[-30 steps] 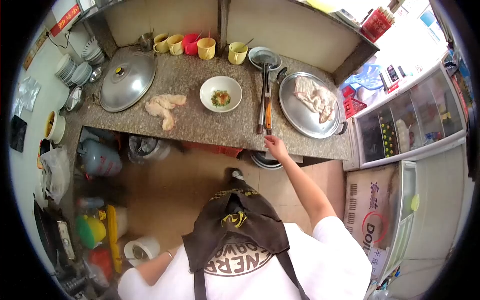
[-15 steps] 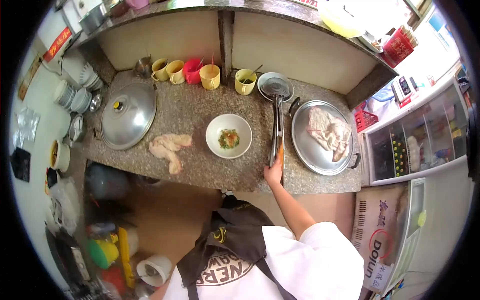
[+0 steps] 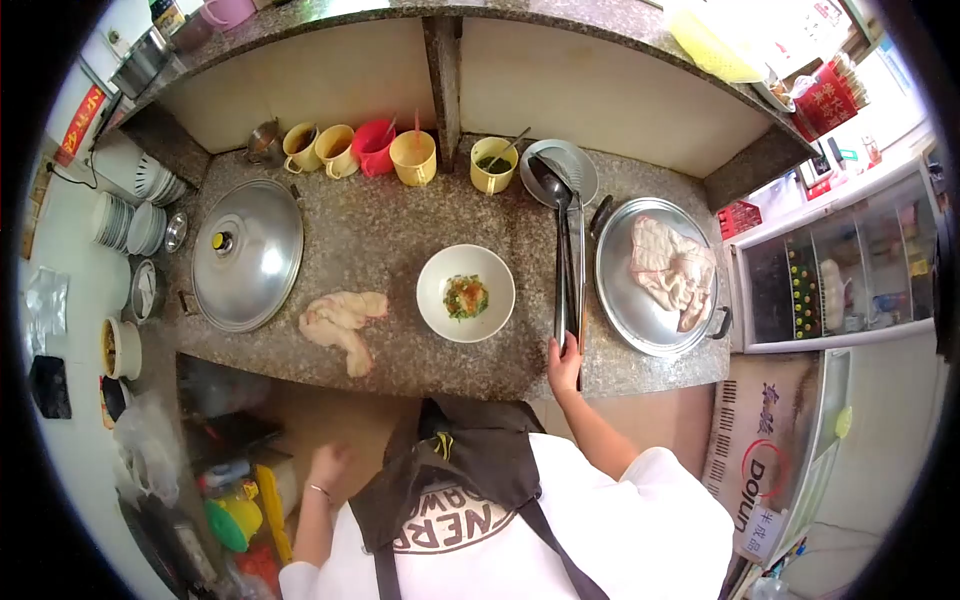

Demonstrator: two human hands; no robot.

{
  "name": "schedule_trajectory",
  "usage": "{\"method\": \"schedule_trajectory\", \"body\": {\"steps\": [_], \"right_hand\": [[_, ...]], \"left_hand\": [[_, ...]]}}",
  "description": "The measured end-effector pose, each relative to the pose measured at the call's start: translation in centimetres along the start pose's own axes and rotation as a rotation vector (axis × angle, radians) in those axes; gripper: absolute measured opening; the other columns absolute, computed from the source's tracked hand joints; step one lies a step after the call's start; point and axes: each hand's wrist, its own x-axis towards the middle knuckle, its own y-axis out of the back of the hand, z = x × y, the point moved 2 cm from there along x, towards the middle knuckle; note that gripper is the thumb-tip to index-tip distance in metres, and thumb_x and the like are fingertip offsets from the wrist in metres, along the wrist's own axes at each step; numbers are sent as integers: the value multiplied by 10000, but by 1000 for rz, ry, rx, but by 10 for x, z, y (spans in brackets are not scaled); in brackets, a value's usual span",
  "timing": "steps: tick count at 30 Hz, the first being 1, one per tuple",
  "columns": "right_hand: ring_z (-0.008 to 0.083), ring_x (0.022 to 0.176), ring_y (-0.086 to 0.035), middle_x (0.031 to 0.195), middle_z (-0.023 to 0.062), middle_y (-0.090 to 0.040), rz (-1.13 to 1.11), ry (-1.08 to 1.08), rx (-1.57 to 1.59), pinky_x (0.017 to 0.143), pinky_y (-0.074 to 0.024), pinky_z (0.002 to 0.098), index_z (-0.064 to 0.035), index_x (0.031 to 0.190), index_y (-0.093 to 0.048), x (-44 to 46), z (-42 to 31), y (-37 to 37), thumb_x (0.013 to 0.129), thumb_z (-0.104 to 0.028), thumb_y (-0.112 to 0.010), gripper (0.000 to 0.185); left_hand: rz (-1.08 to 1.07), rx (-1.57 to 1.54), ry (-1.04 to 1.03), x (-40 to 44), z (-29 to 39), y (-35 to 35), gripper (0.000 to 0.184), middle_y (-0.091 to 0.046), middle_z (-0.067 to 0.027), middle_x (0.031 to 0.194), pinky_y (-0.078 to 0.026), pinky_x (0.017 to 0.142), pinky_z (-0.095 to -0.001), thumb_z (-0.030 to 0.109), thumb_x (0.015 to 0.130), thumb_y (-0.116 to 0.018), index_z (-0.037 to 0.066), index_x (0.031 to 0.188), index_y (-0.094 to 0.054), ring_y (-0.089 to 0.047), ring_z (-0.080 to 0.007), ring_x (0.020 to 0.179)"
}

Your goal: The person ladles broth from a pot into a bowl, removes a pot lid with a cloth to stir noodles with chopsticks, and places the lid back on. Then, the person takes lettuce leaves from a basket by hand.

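Observation:
My right hand [image 3: 564, 362] is closed around the handle end of a ladle [image 3: 548, 182] at the counter's front edge. The ladle's dark bowl rests over a metal bowl [image 3: 584, 165] at the back, beside a long-handled strainer [image 3: 575, 200]. To the left stands a white bowl [image 3: 432, 312] with chopped greens and a reddish-brown seasoning in it. My left hand [image 3: 330, 465] hangs low over the floor side, away from the counter, blurred; its fingers cannot be made out. A crumpled pale cloth [image 3: 340, 322] lies on the counter left of the white bowl.
On the right, a round metal lid [image 3: 625, 310] carries another cloth [image 3: 672, 265]. A domed lid [image 3: 255, 265] sits at left. Several yellow cups [image 3: 413, 158] and a red cup [image 3: 374, 147] line the back. Stacked plates [image 3: 115, 220] stand far left, a glass-door fridge [image 3: 840, 270] at right.
My right hand has shifted its hold slightly, and the ladle now shows apart from the strainer. My left hand has come into clear view at the lower left.

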Motion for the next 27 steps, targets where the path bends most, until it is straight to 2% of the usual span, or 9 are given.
{"method": "schedule_trajectory", "body": {"steps": [5,8,9,11,16,19,21,24,27], "right_hand": [[146,546,-476,637,109,-534,26,-58,-22,516,-399,299,46,1064,-478,-25,-9,-7,815,-206,-538,359],[115,536,-434,604,65,-486,57,-110,155,497,-377,274,23,968,-490,-40,-6,-24,812,-192,-549,272],[94,560,-433,646,47,-497,126,-58,29,501,-375,248,20,978,-486,-46,-7,-30,821,-172,-541,254],[84,583,-438,678,28,-496,107,-152,250,507,-377,227,25,1038,-466,-61,-15,-43,836,-160,-527,280],[45,515,-372,628,-23,-415,283,-116,391,429,-314,197,2,1015,-441,-91,-25,-84,838,-149,-534,250],[38,446,-348,606,-28,-408,346,-71,388,373,-266,190,-35,1020,-419,-120,-73,-111,830,-101,-530,230],[52,409,-360,570,-19,-413,365,4,315,354,-286,190,-25,1035,-421,-138,-102,-130,824,-125,-536,260],[53,405,-366,574,-16,-415,448,-37,402,347,-280,189,-27,1061,-419,-166,-137,-152,834,-123,-521,266],[49,395,-353,570,-18,-401,438,-32,519,337,-270,188,-27,1077,-417,-190,-176,-174,847,-117,-496,259]], "left_hand": [[457,-243,-219,61,25,76,145,-614,-126,820,-462,671,-303,104,752,-593,3,856,-597,-592,-212,735],[638,-150,-388,93,38,134,180,-582,-85,807,-441,619,-269,137,824,-552,-18,910,-581,-536,-145,682],[671,-151,-397,103,39,152,176,-580,-81,801,-434,615,-255,138,829,-548,-16,910,-581,-528,-136,682],[815,-188,-495,120,40,191,142,-600,-100,785,-441,613,-267,103,779,-575,16,891,-591,-554,-162,666],[835,-299,-485,162,24,286,202,-611,-117,758,-442,600,-265,156,805,-562,40,971,-576,-557,-134,649],[897,-49,-421,189,22,334,341,-552,-123,926,-450,693,-346,175,734,-589,73,1054,-533,-566,-251,775],[952,74,-528,214,20,354,374,-492,-128,1028,-441,747,-387,182,712,-587,94,1070,-523,-529,-295,883],[846,93,-400,248,24,372,367,-478,-130,1061,-441,767,-380,179,700,-596,104,1054,-533,-514,-296,929],[774,112,-459,278,19,385,357,-492,-132,1024,-441,775,-372,197,676,-618,106,1016,-558,-515,-305,925]]}}
